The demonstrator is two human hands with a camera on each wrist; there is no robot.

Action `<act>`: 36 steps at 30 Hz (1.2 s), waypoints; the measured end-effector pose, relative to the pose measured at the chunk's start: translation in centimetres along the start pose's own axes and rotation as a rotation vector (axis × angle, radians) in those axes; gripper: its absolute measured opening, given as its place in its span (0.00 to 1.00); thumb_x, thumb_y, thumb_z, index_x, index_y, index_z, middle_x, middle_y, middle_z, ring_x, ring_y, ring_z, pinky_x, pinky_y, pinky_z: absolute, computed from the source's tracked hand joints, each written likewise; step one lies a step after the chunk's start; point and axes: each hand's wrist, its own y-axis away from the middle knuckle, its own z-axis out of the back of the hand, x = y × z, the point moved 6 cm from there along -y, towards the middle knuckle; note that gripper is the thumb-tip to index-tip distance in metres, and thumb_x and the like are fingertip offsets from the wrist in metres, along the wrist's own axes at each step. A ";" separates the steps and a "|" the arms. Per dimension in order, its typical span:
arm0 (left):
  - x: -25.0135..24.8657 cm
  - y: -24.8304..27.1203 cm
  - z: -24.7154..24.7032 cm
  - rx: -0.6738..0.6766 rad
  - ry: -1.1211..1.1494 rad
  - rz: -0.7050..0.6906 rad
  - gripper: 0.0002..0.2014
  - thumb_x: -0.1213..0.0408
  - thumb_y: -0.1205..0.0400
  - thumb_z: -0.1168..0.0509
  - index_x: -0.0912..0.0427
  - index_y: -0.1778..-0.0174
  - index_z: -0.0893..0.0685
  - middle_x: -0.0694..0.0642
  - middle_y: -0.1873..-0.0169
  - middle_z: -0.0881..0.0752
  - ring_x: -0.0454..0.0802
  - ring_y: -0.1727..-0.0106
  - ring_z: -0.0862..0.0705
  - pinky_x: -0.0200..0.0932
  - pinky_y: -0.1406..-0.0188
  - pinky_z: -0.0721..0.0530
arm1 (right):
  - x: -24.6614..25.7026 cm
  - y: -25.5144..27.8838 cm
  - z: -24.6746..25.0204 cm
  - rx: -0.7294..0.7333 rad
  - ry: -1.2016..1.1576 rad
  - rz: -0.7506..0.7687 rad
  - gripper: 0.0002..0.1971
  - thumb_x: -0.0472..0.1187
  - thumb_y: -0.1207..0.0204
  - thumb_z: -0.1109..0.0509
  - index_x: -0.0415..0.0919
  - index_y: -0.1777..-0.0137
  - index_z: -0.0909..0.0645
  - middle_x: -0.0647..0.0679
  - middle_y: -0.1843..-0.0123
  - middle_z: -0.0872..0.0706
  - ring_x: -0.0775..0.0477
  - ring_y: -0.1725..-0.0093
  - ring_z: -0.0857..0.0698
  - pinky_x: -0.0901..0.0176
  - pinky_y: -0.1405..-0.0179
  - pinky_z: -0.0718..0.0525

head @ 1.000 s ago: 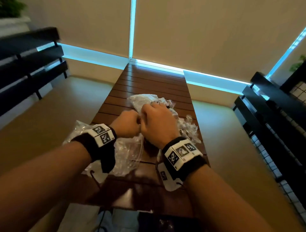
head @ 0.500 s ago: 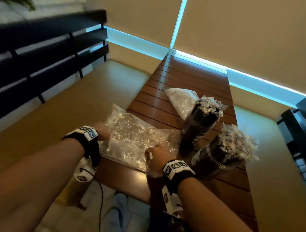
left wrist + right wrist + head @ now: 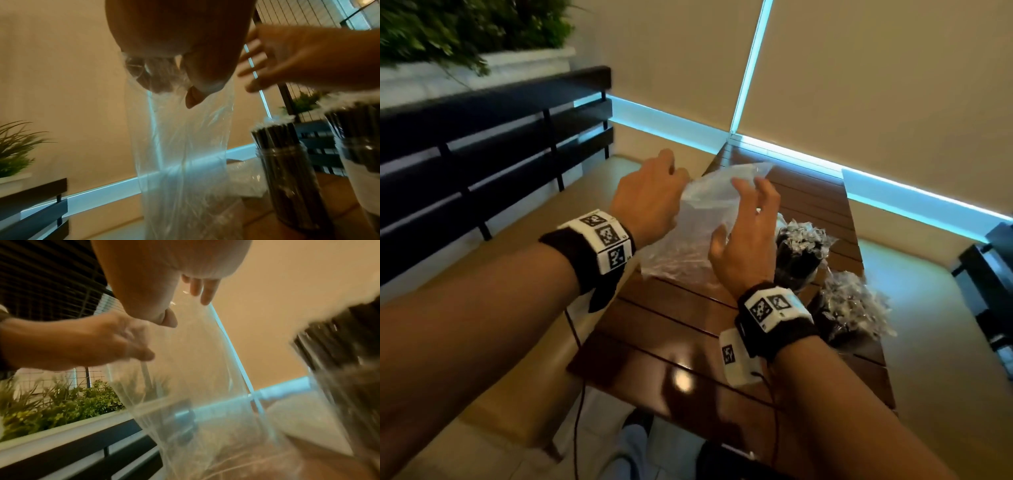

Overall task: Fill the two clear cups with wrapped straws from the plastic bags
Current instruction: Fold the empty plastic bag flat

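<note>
Above table [image 3: 688, 329], L hand [image 3: 650, 202] pinching clear bag [image 3: 688, 240], R hand [image 3: 743, 236] fingers spread, wrist cams show straw-filled cups [image 3: 287, 170].

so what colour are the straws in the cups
Black straws with clear crinkly wrapper tips, seen best in the left wrist view.

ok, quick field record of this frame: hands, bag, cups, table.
left hand: grips the top of the clear plastic bag, holding it up
right hand: fingers spread beside the bag, no grip
bag: hangs upright, lower end on the wooden table; looks empty
near cup: packed with wrapped straws, on the table's right side
far cup: also packed with straws
second bag: lying flat on the table behind
</note>
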 end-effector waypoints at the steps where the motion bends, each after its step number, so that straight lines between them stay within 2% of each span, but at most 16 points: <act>1: -1.0 0.5 -0.1 0.025 -0.043 -0.030 0.11 0.65 0.24 0.28 0.61 0.51 0.23 0.61 0.49 0.26 0.55 0.61 0.29 0.49 0.71 0.30 | 0.4 -0.6 0.6 0.024 0.105 0.037 0.37 0.30 0.33 0.27 0.47 0.23 0.31 0.38 0.17 0.40 0.37 0.22 0.33 0.57 0.39 0.22; 3: -2.2 1.7 -1.9 0.088 -0.095 -0.087 0.14 0.64 0.25 0.27 0.61 0.47 0.23 0.60 0.48 0.25 0.56 0.58 0.25 0.49 0.69 0.27 | 0.1 -0.3 0.3 0.168 0.367 0.130 0.40 0.34 0.36 0.25 0.47 0.21 0.30 0.35 0.15 0.41 0.31 0.18 0.39 0.44 0.25 0.28; 5: -3.2 3.6 -4.3 0.196 -0.091 -0.104 0.16 0.63 0.23 0.29 0.60 0.42 0.24 0.59 0.44 0.25 0.58 0.51 0.21 0.51 0.64 0.25 | -1.3 1.9 -1.1 0.335 0.514 0.197 0.31 0.37 0.35 0.24 0.45 0.28 0.22 0.35 0.19 0.31 0.30 0.18 0.36 0.35 0.21 0.35; 7: -4.6 6.0 -7.0 0.290 -0.057 -0.163 0.14 0.64 0.20 0.33 0.59 0.40 0.25 0.59 0.43 0.24 0.59 0.47 0.20 0.52 0.60 0.20 | -3.0 4.7 -2.5 0.491 0.580 0.199 0.19 0.37 0.31 0.29 0.45 0.39 0.18 0.40 0.32 0.18 0.33 0.24 0.27 0.36 0.22 0.34; 9: -5.7 8.7 -9.4 0.387 0.012 -0.235 0.14 0.64 0.19 0.35 0.58 0.38 0.25 0.58 0.41 0.23 0.59 0.45 0.18 0.55 0.53 0.16 | -4.6 7.7 -3.8 0.666 0.582 0.173 0.16 0.36 0.27 0.33 0.45 0.40 0.18 0.42 0.41 0.14 0.34 0.32 0.21 0.40 0.23 0.34; 13: -6.9 14.4 -14.1 0.653 0.128 -0.339 0.15 0.61 0.17 0.37 0.59 0.36 0.24 0.60 0.40 0.19 0.62 0.41 0.17 0.55 0.49 0.20 | -6.4 13.5 -5.4 1.013 0.525 0.055 0.19 0.45 0.23 0.30 0.47 0.32 0.21 0.44 0.35 0.14 0.37 0.34 0.18 0.50 0.33 0.26; 16: -5.7 17.4 -16.8 0.779 0.244 -0.284 0.11 0.63 0.16 0.40 0.58 0.40 0.21 0.60 0.42 0.15 0.62 0.41 0.16 0.52 0.46 0.19 | -8.2 16.8 -6.0 1.121 0.464 -0.092 0.25 0.38 0.21 0.36 0.52 0.24 0.26 0.44 0.33 0.15 0.37 0.35 0.17 0.48 0.36 0.21; 20: -3.2 17.2 -17.5 0.755 0.512 -0.004 0.16 0.72 0.21 0.39 0.57 0.39 0.16 0.59 0.44 0.12 0.59 0.42 0.14 0.46 0.46 0.19 | -9.7 17.5 -6.7 1.097 0.364 -0.285 0.25 0.40 0.20 0.38 0.54 0.23 0.31 0.43 0.31 0.19 0.35 0.33 0.18 0.45 0.38 0.19; 23: -2.7 16.8 -17.9 0.714 0.451 0.103 0.12 0.71 0.19 0.39 0.59 0.43 0.15 0.60 0.46 0.12 0.61 0.44 0.13 0.48 0.48 0.19 | -10.4 17.7 -7.5 1.071 0.378 -0.311 0.23 0.39 0.17 0.41 0.51 0.23 0.34 0.41 0.33 0.20 0.34 0.36 0.17 0.44 0.43 0.18; 25: -3.1 16.9 -17.6 0.707 0.358 0.120 0.13 0.69 0.18 0.39 0.56 0.38 0.22 0.58 0.41 0.18 0.61 0.45 0.14 0.53 0.52 0.17 | -10.6 18.1 -8.1 1.021 0.362 -0.316 0.19 0.40 0.15 0.43 0.49 0.25 0.35 0.42 0.35 0.20 0.34 0.40 0.17 0.45 0.47 0.18; 27: -4.4 17.1 -17.1 0.663 0.251 0.000 0.16 0.66 0.17 0.40 0.54 0.32 0.28 0.57 0.36 0.27 0.60 0.42 0.18 0.55 0.51 0.16 | -10.5 18.3 -8.6 0.946 0.349 -0.325 0.12 0.43 0.13 0.44 0.47 0.31 0.33 0.42 0.36 0.21 0.36 0.41 0.18 0.46 0.51 0.18; 28: -5.4 17.1 -16.7 0.612 0.156 -0.142 0.16 0.63 0.17 0.41 0.54 0.32 0.27 0.58 0.34 0.27 0.59 0.39 0.20 0.57 0.46 0.17 | -10.5 18.2 -8.8 0.905 0.346 -0.329 0.11 0.43 0.12 0.44 0.46 0.33 0.32 0.42 0.34 0.24 0.36 0.40 0.19 0.46 0.52 0.18; 30: -7.0 17.3 -16.1 0.570 -0.063 -0.429 0.16 0.58 0.21 0.43 0.55 0.39 0.19 0.60 0.38 0.20 0.59 0.39 0.19 0.60 0.39 0.20 | -10.4 18.1 -9.2 0.866 0.363 -0.305 0.13 0.42 0.14 0.41 0.43 0.31 0.30 0.39 0.28 0.30 0.35 0.35 0.23 0.45 0.47 0.19; 31: -7.2 17.4 -16.3 0.588 -0.127 -0.503 0.16 0.56 0.22 0.42 0.56 0.42 0.18 0.60 0.40 0.17 0.59 0.40 0.18 0.60 0.37 0.22 | -10.3 18.1 -9.5 0.872 0.385 -0.280 0.15 0.42 0.14 0.40 0.42 0.29 0.29 0.38 0.27 0.31 0.33 0.33 0.25 0.45 0.42 0.20; 34: -6.7 17.4 -16.6 0.695 -0.118 -0.523 0.18 0.52 0.21 0.41 0.58 0.40 0.21 0.59 0.41 0.18 0.59 0.39 0.18 0.55 0.39 0.25 | -10.0 17.9 -9.4 0.876 0.467 -0.149 0.19 0.43 0.16 0.38 0.39 0.27 0.26 0.37 0.29 0.25 0.32 0.33 0.25 0.42 0.38 0.24; 36: -6.6 17.1 -16.6 0.686 -0.154 -0.549 0.17 0.54 0.18 0.43 0.58 0.37 0.24 0.59 0.38 0.19 0.59 0.38 0.19 0.53 0.37 0.27 | -9.2 17.8 -8.9 0.860 0.508 -0.024 0.18 0.50 0.20 0.37 0.40 0.37 0.19 0.41 0.37 0.20 0.36 0.36 0.23 0.41 0.38 0.25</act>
